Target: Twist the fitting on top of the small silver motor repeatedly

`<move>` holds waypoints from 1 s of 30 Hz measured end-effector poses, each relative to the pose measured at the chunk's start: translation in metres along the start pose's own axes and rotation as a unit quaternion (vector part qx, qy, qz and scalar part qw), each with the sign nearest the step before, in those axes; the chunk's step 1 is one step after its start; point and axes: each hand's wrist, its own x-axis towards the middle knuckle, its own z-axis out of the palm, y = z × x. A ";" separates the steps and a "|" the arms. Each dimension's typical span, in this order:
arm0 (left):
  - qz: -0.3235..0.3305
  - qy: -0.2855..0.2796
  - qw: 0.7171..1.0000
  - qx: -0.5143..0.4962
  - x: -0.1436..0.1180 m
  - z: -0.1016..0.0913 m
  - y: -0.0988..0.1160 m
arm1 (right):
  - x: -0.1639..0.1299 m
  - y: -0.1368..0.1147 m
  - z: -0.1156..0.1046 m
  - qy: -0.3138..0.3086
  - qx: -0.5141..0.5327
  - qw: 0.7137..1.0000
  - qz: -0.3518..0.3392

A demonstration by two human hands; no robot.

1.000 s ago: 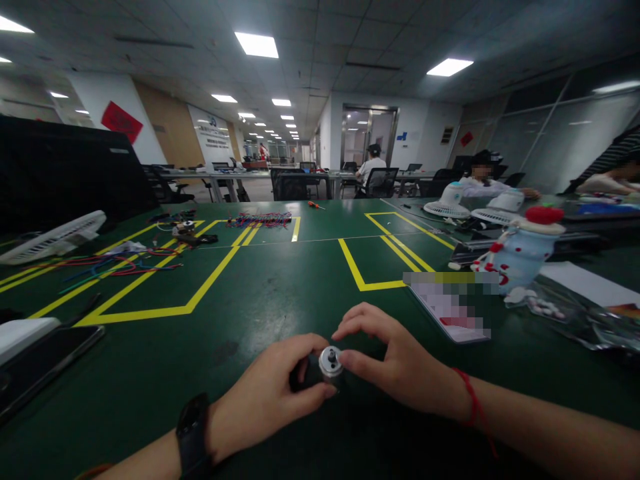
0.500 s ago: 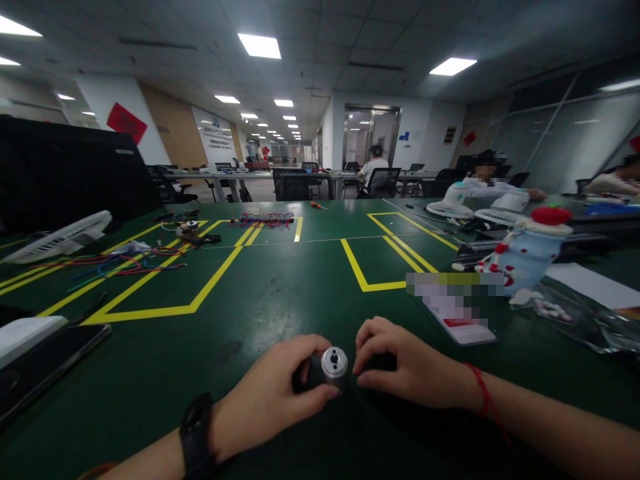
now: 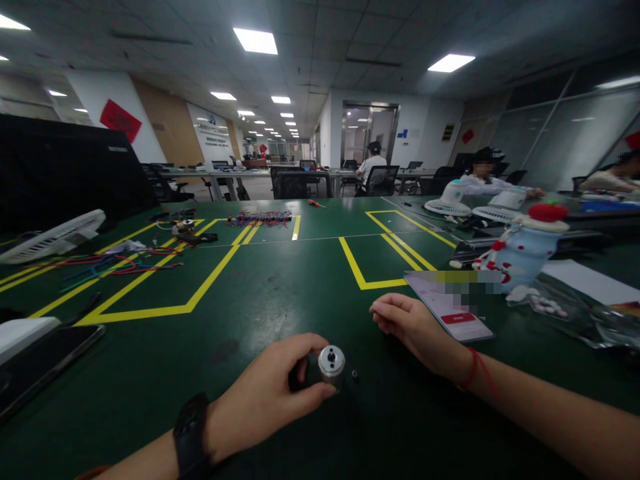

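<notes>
My left hand (image 3: 280, 383) has its thumb and fingers closed around a small cylindrical metal motor (image 3: 332, 361), which stands upright with a dark centre and two small holes on its silver top. Just right of the motor, a tiny dark metal piece (image 3: 355, 375) lies by itself on the green table; its exact kind is too small to make out. My right hand (image 3: 417, 327) is beyond that piece and to its right, near a phone (image 3: 463, 319). Its fingers are curled together and no object shows in them.
At the left are a dark phone (image 3: 55, 363), coloured wires (image 3: 125, 263) and a white fan (image 3: 55, 240). A blue cup (image 3: 530, 257) with a red top and a plastic bag (image 3: 585, 320) stand at the right. An orange screwdriver (image 3: 315, 203) lies far back. People sit beyond.
My right hand has moved away from the motor, to the right and farther back. The tiny metal piece now shows on the table. My left hand keeps its grip on the motor.
</notes>
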 end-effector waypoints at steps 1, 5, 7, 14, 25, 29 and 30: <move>-0.001 0.000 1.000 0.000 0.000 0.000 0.000 | -0.001 -0.001 0.001 -0.011 -0.023 1.000 -0.007; -0.001 -0.001 1.000 0.003 0.000 0.001 0.000 | -0.013 -0.011 0.011 -0.148 -0.208 0.959 -0.121; -0.001 -0.001 1.000 0.003 0.000 0.001 0.000 | -0.018 -0.013 0.015 -0.180 -0.278 0.926 -0.182; 0.004 0.002 1.000 0.009 0.002 0.001 -0.001 | -0.020 -0.017 0.025 -0.102 -0.217 0.949 -0.205; 0.009 0.003 1.000 0.014 0.001 0.004 -0.001 | -0.026 -0.036 0.047 -0.100 -0.253 0.929 -0.251; 0.010 0.006 1.000 0.018 0.002 0.002 0.000 | -0.029 -0.037 0.041 -0.108 -0.255 0.921 -0.274; 0.009 0.006 1.000 0.018 0.002 0.002 0.000 | -0.028 -0.036 0.039 -0.099 -0.241 0.926 -0.274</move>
